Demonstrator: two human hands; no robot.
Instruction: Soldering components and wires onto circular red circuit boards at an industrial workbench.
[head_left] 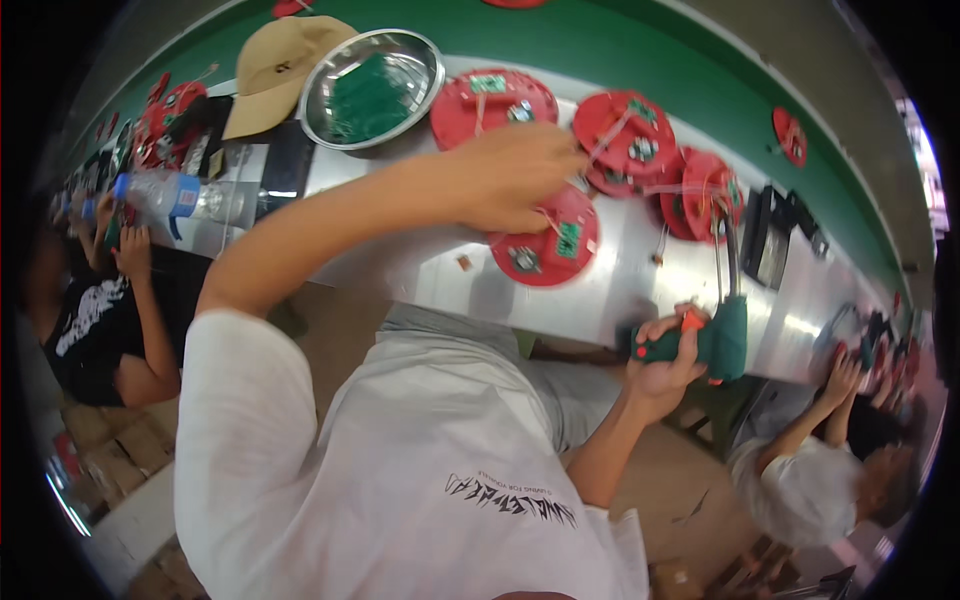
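Note:
My left hand [522, 178] reaches across the metal bench over a round red disc [530, 262] that carries a green circuit board and a small metal part. Its fingers are curled; what sits in them, if anything, is hidden. Low at the right, my right hand [665, 365] is wrapped round the grip of a dark green power screwdriver [733, 335] with orange parts. The tool's long end points away from me, beside more red discs. Behind the left hand lies another red disc [455, 110], and a further red disc [610, 125] is to its right, with thin wires on them.
A steel bowl [312, 108] of green boards stands at the back left, beside a tan cap [275, 75]. Plastic bottles [180, 193] lie farther left. A black device [770, 240] is at the right. A green belt [690, 55] runs behind. Other people work on both sides.

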